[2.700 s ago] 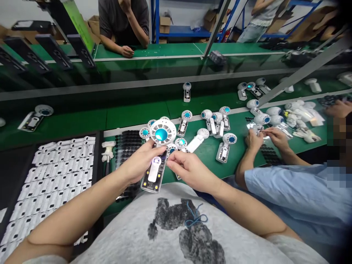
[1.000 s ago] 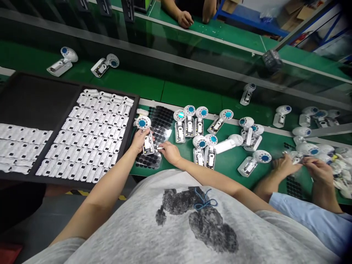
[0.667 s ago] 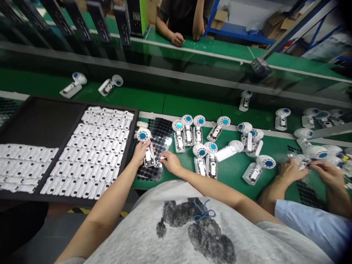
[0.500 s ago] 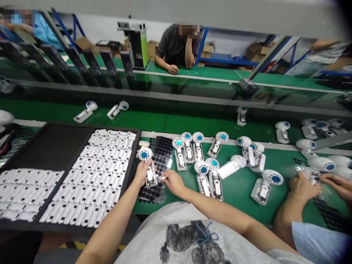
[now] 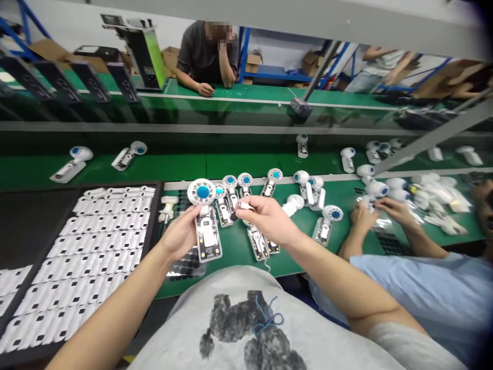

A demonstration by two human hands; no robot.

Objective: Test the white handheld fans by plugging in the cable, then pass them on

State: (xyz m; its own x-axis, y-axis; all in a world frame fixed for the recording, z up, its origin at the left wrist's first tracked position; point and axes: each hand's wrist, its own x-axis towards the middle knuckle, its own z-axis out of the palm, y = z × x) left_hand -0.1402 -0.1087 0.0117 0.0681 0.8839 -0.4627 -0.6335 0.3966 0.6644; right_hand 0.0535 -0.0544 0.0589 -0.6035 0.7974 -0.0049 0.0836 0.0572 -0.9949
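Note:
My left hand (image 5: 181,234) is closed round a white handheld fan (image 5: 208,231) with a blue-centred round head, held up above the bench. Its handle faces me uncovered, showing a circuit board and a white inner part. To the right of it, my right hand (image 5: 269,218) pinches a small white piece (image 5: 243,205) between thumb and fingers. A small dark round spot shows just under that piece; whether it is attached, I cannot tell. Partly hidden behind my hands, several similar fans (image 5: 230,181) lie on the green bench. A sheet of black round pads (image 5: 185,267) lies under my left forearm.
At the left stands a black tray (image 5: 158,198) with rows of white covers (image 5: 96,246). More fans lie on the green belt (image 5: 181,167) behind. On the right, a co-worker's hands (image 5: 364,216) handle a part beside a pile of white fans (image 5: 435,190). A slanted metal post (image 5: 435,136) crosses there.
My left hand has raised the fan toward me. My right hand, with the small white piece, has risen from beside the pad sheet. The view has swung to the right.

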